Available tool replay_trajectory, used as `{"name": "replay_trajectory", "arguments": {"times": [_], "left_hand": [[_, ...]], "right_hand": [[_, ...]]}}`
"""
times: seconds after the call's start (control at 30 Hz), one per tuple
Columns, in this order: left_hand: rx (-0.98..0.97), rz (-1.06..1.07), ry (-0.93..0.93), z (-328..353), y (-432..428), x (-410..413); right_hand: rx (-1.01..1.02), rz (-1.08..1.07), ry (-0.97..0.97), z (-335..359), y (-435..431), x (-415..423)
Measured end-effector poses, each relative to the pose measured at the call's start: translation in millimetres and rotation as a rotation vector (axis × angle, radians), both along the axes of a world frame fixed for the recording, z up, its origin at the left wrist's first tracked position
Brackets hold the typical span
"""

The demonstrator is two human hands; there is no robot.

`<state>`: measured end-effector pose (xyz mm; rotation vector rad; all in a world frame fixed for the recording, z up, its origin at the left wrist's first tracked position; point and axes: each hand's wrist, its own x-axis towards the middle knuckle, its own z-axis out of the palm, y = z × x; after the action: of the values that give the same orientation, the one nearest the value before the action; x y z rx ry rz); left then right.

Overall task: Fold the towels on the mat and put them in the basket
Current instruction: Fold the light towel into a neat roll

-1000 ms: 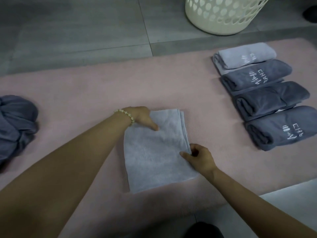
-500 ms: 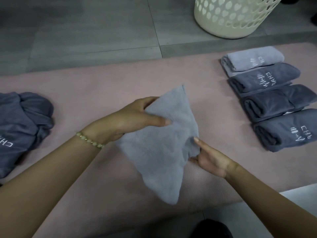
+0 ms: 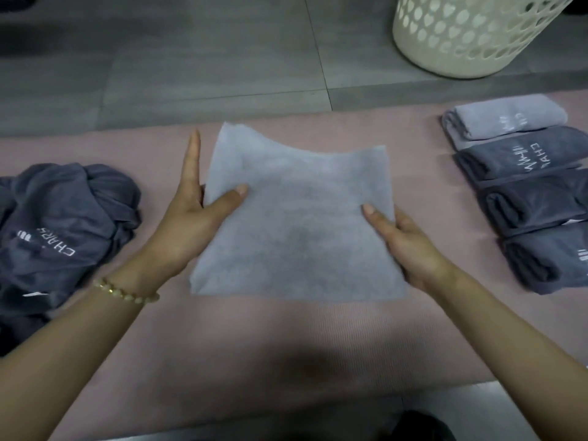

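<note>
Partly under towel (image 3: 296, 224), right hand (image 3: 410, 246)

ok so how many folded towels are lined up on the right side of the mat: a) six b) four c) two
b: four folded towels lie in a row on the right side of the mat, one light grey at the far end and three dark grey nearer.
</note>
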<state>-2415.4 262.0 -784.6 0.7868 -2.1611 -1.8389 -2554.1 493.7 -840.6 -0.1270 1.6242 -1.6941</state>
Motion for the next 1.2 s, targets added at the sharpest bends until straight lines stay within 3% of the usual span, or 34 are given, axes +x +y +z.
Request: {"name": "replay_trajectory", "arguments": {"times": [0.1, 0.17, 0.23, 0.27, 0.3, 0.37, 0.43, 0.5, 0.67, 0.8, 0.87, 0.97, 1.07, 1.13, 1.2], "left_hand": [[0.014, -0.009, -0.039, -41, -3, 11], [-0.038, -0.052, -0.168, -71, -3, 17], [-0.24, -0.033, -0.308, -97, 1, 27], [-0.392, -0.029, -0.281, -109, 5, 34], [-0.557, -0.096, -0.209, -121, 11, 42], [-0.853, -0.41, -0.121, -145, 28, 57], [-1.036, -0.679, -0.198, -169, 38, 64], [-1.112, -0.735, -0.279, -183, 42, 61], [-1.269, -0.685, -0.327, -190, 45, 48], [-1.3, -0.684, -0.197, -178, 38, 36], [-1.171, -0.695, -0.18, -155, 31, 27], [-0.674, -0.917, -0.492, -111, 17, 12], [-0.328, -0.977, -0.59, -100, 1, 4], [-0.228, -0.845, -0.518, -106, -7, 9], [-0.031, -0.574, -0.403, -115, -13, 23]], "right_hand": [[0.124, 0.082, 0.14, -11, 7, -9], [0.33, 0.045, 0.186, -45, 14, -6], [0.575, -0.117, 0.25, -79, 21, 6], [0.649, -0.161, 0.374, -89, 24, 14], [0.658, -0.122, 0.561, -95, 26, 23], [0.537, 0.199, 0.878, -99, 26, 44], [0.481, 0.555, 1.04, -110, 27, 58], [0.516, 0.755, 1.136, -124, 31, 60], [0.625, 0.864, 1.292, -136, 34, 50], [0.536, 0.825, 1.393, -121, 26, 40], [0.518, 0.826, 1.256, -103, 18, 32], [0.502, 0.918, 0.729, -65, 5, 16], [0.544, 1.061, 0.342, -42, -5, 2], [0.538, 1.005, 0.25, -46, -4, -1], [0.498, 0.797, 0.188, -56, -1, -2]]}}
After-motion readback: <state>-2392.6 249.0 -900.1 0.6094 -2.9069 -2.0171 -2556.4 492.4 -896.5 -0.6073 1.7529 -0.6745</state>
